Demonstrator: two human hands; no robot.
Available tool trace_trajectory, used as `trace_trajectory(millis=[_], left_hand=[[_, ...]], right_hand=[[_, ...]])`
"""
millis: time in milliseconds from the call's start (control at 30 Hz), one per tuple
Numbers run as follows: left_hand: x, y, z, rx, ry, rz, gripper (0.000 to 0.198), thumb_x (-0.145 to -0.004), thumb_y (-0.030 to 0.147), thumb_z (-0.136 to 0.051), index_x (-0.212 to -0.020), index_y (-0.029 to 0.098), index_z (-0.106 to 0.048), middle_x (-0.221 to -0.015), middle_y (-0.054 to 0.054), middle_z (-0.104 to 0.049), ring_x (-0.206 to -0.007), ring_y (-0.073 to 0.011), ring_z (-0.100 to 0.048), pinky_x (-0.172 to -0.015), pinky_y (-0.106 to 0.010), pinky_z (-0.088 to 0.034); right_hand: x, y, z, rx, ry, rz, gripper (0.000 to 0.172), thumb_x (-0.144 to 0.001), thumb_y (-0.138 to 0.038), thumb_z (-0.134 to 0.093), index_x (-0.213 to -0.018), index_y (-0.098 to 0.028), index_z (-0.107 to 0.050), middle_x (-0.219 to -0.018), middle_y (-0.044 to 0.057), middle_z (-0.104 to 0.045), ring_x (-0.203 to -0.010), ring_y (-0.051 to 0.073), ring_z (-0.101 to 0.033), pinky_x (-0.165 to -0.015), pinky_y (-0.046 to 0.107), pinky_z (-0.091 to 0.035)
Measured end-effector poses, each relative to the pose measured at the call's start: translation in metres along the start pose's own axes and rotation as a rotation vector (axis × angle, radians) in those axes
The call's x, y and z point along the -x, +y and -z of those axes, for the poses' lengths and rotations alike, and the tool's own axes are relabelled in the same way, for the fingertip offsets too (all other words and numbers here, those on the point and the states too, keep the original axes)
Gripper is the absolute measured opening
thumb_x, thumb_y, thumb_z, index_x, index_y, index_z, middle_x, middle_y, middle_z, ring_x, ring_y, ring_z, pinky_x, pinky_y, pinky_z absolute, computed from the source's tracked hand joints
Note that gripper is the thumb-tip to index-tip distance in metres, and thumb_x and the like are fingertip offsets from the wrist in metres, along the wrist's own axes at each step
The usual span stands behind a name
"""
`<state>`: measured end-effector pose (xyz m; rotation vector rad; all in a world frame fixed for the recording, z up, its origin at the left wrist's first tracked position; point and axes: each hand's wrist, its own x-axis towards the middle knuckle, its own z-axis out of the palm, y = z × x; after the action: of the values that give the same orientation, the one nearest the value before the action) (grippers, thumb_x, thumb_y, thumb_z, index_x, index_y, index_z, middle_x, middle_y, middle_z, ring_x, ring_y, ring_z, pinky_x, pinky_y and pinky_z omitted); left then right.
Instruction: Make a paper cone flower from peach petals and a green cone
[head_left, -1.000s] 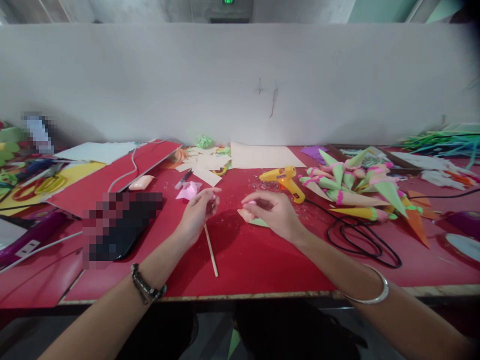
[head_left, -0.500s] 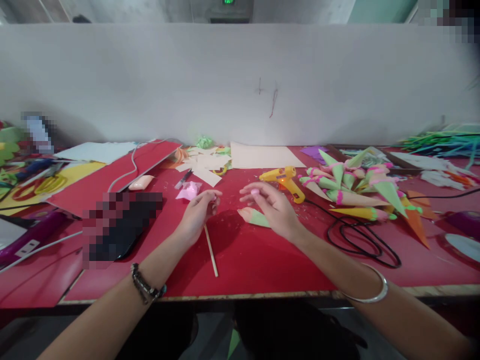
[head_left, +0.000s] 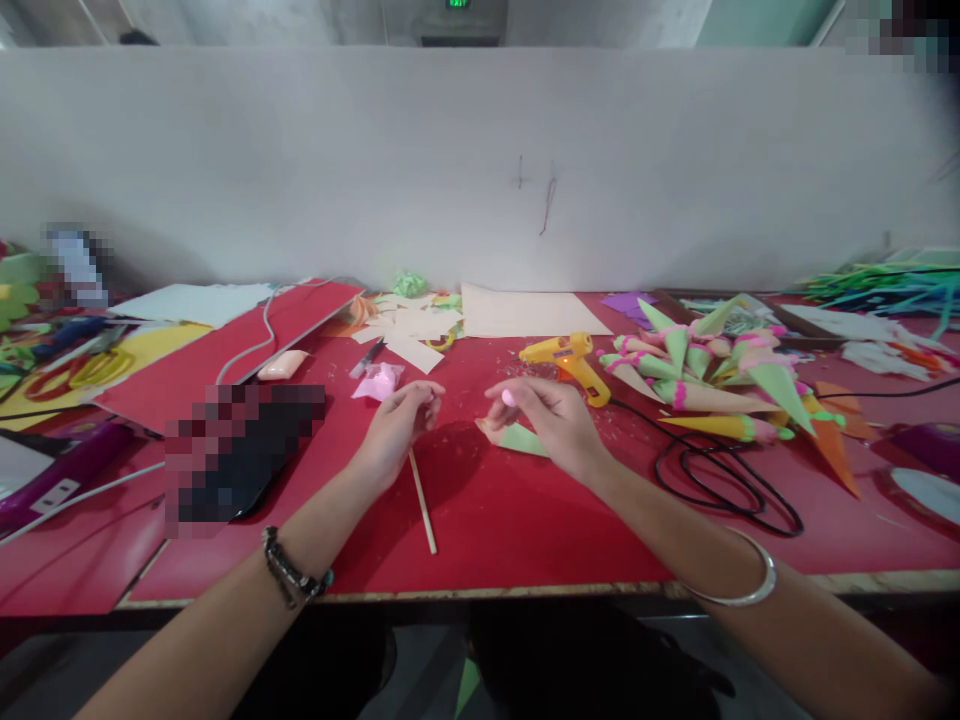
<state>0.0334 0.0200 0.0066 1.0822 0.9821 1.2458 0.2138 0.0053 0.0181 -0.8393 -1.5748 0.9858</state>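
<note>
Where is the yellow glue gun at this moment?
In the head view, the yellow glue gun lies right of centre on the red table, just beyond the right hand and left of the pile of cones.

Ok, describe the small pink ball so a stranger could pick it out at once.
Start at the red table, then find the right hand, just nearer than the yellow glue gun. Pinched there is the small pink ball. It is held up in that hand, whereas the larger pink lump near the left hand lies on the table.
</note>
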Motion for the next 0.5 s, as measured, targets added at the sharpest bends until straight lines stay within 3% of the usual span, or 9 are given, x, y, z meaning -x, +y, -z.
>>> trace_trajectory(millis=[67,133,233,400,500], left_hand=[[0.0001,-0.0001,-0.0001,-0.001,0.001,-0.003,0.014,-0.070,0.029,-0.054,-0.071,0.015,-0.058,-0.057,0.004,-0.045,-0.048,-0.0046,-0.040,-0.046,-0.018,-0.031],[0.0002,0.0000,-0.0003,0.002,0.008,-0.001,0.014,-0.070,0.029,-0.054,-0.071,0.015,-0.058,-0.057,0.004,-0.045,-0.049,-0.0047,-0.040,-0.047,-0.018,-0.031],[0.0002,0.0006,-0.0008,0.004,0.010,0.005,0.014,-0.069,0.028,-0.054,-0.071,0.015,-0.058,-0.057,0.004,-0.045,-0.049,-0.0049,-0.040,-0.046,-0.018,-0.031],[0.0003,0.0013,-0.0013,0.002,0.017,0.010,0.014,-0.068,0.028,-0.055,-0.069,0.014,-0.058,-0.056,0.004,-0.045,-0.047,-0.0048,-0.040,-0.045,-0.018,-0.031],[0.0002,0.0007,-0.0010,0.011,0.016,0.012,0.014,-0.069,0.028,-0.054,-0.069,0.014,-0.058,-0.056,0.004,-0.045,-0.048,-0.0045,-0.040,-0.046,-0.017,-0.031]], right_hand=[[-0.0006,-0.0001,0.0004,0.053,0.049,0.006,0.014,-0.075,-0.030,-0.056,-0.074,-0.018,-0.063,-0.066,0.000,-0.061,-0.061,0.011,-0.058,-0.059,0.024,-0.047],[-0.0025,0.0016,0.0010,0.040,0.113,0.002,0.010,-0.070,-0.027,-0.061,-0.077,-0.019,-0.064,-0.077,0.000,-0.063,-0.072,0.012,-0.059,-0.066,0.024,-0.047],[-0.0059,0.0055,0.0024,-0.138,0.147,-0.047,0.015,-0.074,-0.028,-0.057,-0.087,-0.021,-0.063,-0.087,0.002,-0.064,-0.082,0.012,-0.060,-0.076,0.027,-0.047],[-0.0064,0.0051,0.0033,-0.226,0.117,-0.106,0.014,-0.076,-0.030,-0.055,-0.080,-0.018,-0.061,-0.064,-0.001,-0.060,-0.059,0.008,-0.057,-0.062,0.024,-0.049],[-0.0052,0.0013,0.0012,-0.193,0.127,-0.084,0.011,-0.069,-0.025,-0.064,-0.074,-0.018,-0.057,-0.071,-0.002,-0.061,-0.065,0.008,-0.058,-0.066,0.023,-0.048]])
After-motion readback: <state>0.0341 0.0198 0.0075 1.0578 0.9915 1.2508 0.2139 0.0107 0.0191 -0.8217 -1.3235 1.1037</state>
